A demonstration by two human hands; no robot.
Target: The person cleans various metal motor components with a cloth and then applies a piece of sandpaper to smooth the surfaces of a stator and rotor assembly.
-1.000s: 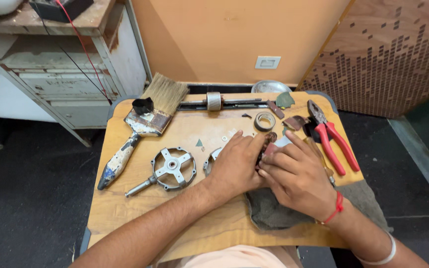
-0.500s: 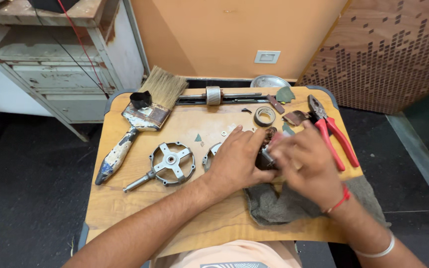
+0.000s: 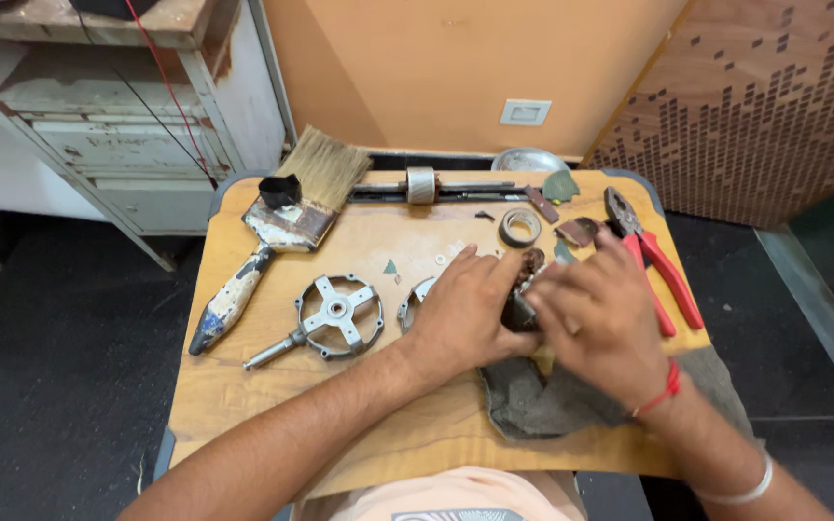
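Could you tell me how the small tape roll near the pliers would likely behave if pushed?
The tape roll lies flat on its side on the wooden board, so it would probably slide, not roll. Small and hollow, it looks light. Stood on edge, it would likely roll.

Bare wood is lying open along the near-left part of the small wooden table [image 3: 243,405]. A grey spoked metal end cover with a shaft [image 3: 335,315] and a paint-stained broad brush [image 3: 272,227] are crowding the left side (red-handled pliers [image 3: 653,265] are blocking the right), while a roll of grey tape [image 3: 519,228] is sitting just beyond the hands.

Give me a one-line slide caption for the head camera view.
Both hands, left hand and right hand, grip a motor part over a grey cloth on a wooden table.
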